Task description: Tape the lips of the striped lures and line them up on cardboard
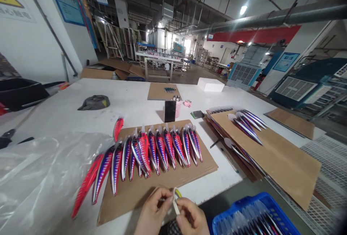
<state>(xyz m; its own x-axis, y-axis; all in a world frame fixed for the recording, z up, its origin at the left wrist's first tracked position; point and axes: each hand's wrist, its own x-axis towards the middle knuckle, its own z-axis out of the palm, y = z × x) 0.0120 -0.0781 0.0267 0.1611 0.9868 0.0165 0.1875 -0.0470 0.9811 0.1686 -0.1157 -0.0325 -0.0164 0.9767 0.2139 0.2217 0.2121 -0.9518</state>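
Note:
A pale, narrow looped strip (176, 206) with a yellow inner edge is between my hands, near the table's front edge; its exact kind is unclear. My left hand (155, 208) pinches its upper left side between thumb and fingertips. On the other side, the fingers of my right hand (191, 216) are closed on its lower end. Just beyond them, a row of fishing lures (168, 144), striped in red, purple and silver with clear lips, lies on a brown cardboard sheet (187, 180). One red lure (86, 184) rests at the row's left end.
A blue basket (235, 209) of lures stands at lower right. Cardboard sheets (284, 162) with more lures are stacked on the right. Clear plastic (54, 177) covers the left side. Behind the row stand a phone (170, 111) and a pink bottle (177, 106).

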